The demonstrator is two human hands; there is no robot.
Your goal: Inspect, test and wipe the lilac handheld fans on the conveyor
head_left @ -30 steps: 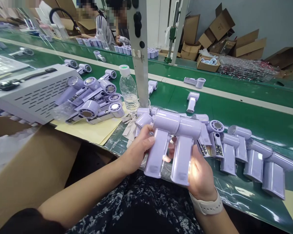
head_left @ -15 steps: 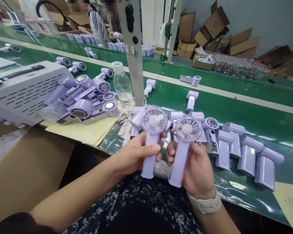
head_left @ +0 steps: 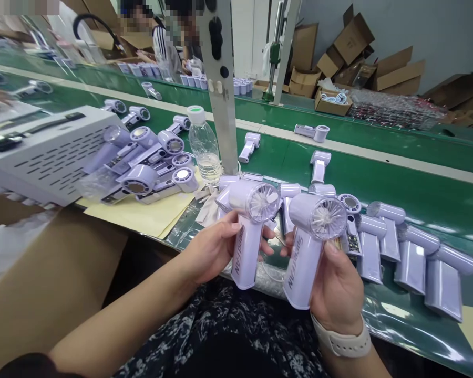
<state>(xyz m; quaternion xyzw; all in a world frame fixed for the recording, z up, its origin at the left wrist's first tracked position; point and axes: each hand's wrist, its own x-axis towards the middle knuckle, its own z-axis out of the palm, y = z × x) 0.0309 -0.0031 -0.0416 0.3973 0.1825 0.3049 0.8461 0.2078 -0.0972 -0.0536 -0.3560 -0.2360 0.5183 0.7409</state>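
Two lilac handheld fans are held up side by side over the near edge of the bench. My left hand (head_left: 216,247) is closed around the handle of the left fan (head_left: 246,257), thumb on its near side. My right hand (head_left: 337,286) grips the right fan (head_left: 302,262) by its handle, fingertips partly hidden behind it. Both fans stand roughly upright, with clear ribbed fronts turned right and dark lettering along the handles. Just behind them, several more lilac fans (head_left: 372,252) lie in a row, one showing an exposed circuit board (head_left: 353,235).
At left, a pile of fans (head_left: 140,178) leans by a slotted white metal box (head_left: 55,157). A plastic bottle (head_left: 205,147) stands beside a metal post (head_left: 223,105). Spaced-out fans lie on the green conveyor (head_left: 276,152). People work across it; cardboard boxes (head_left: 350,42) are heaped beyond.
Both fans have been turned in my hands, from facing me to facing right, so their sides and lettering now show. The whole view has shifted slightly.
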